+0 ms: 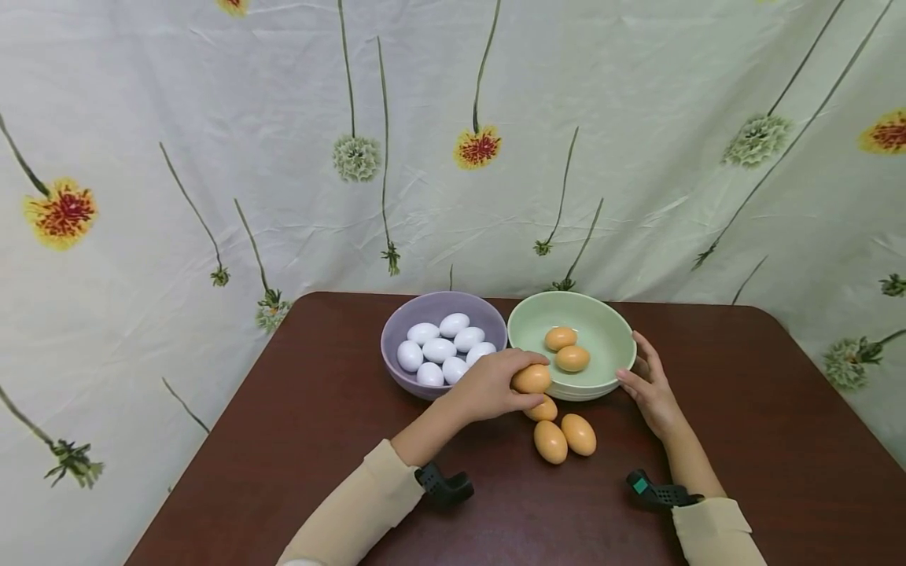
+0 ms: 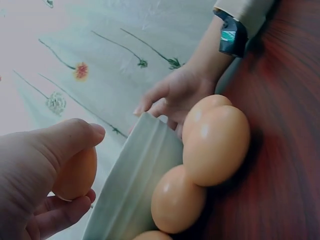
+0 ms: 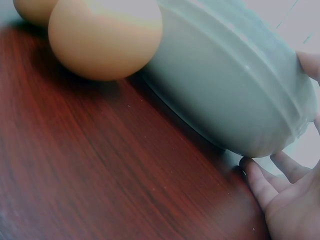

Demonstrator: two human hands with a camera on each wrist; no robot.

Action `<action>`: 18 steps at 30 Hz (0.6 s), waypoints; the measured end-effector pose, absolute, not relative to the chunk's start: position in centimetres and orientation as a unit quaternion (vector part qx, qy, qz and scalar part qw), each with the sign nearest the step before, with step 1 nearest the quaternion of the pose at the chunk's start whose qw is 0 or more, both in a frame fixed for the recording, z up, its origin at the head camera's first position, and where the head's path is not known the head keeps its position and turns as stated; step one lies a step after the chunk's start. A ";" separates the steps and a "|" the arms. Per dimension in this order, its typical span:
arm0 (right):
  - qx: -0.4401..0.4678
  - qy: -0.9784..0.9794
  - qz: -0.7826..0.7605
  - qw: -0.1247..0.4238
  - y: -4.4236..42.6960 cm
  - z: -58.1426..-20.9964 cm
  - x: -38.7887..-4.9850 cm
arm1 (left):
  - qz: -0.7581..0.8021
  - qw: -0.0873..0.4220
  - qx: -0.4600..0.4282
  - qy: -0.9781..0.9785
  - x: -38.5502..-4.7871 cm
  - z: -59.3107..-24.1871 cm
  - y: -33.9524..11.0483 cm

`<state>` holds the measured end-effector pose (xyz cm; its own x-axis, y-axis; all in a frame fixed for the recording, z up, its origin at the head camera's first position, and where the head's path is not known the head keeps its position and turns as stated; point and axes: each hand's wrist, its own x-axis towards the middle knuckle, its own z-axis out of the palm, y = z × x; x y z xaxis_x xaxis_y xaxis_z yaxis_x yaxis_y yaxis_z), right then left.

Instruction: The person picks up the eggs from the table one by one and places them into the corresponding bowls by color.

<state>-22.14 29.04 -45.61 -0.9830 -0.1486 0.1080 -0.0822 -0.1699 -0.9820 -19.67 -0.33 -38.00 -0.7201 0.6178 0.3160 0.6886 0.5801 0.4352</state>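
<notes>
In the head view the left hand [image 1: 495, 385] pinches a brown egg [image 1: 532, 379] at the near left rim of the green bowl [image 1: 609, 338]; the left wrist view shows this egg [image 2: 77, 175] between thumb and fingers. Two brown eggs [image 1: 572, 358] lie inside the green bowl. The right hand [image 1: 654, 393] touches the bowl's right side, its thumb near the rim; in the right wrist view its fingers [image 3: 262, 185] rest against the bowl's outer wall [image 3: 215, 85]. On the table, brown eggs [image 1: 550, 442] lie just in front of the bowl, one partly behind the left hand.
A purple bowl [image 1: 396, 369] with several white eggs [image 1: 439, 350] stands left of the green bowl, close against it. Both are near the far edge of the dark red table [image 1: 297, 393]. A flowered cloth [image 1: 297, 118] hangs behind the table.
</notes>
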 end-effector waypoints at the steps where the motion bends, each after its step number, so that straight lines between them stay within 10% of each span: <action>1: -0.089 0.644 -0.760 0.022 29.0 -45.6 -22.2 | -0.276 0.064 -0.368 -0.886 -19.8 -37.9 -0.1; 18: -0.084 0.647 -0.758 0.022 29.0 -45.5 -22.1 | -0.290 0.054 -0.354 -0.887 -21.7 -37.7 3.2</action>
<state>-22.14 29.01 -45.47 -0.9851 -0.1410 0.0985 -0.0751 -0.1623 -0.9839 -21.69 3.16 -37.73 -0.7432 0.5969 0.3023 0.6601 0.5806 0.4766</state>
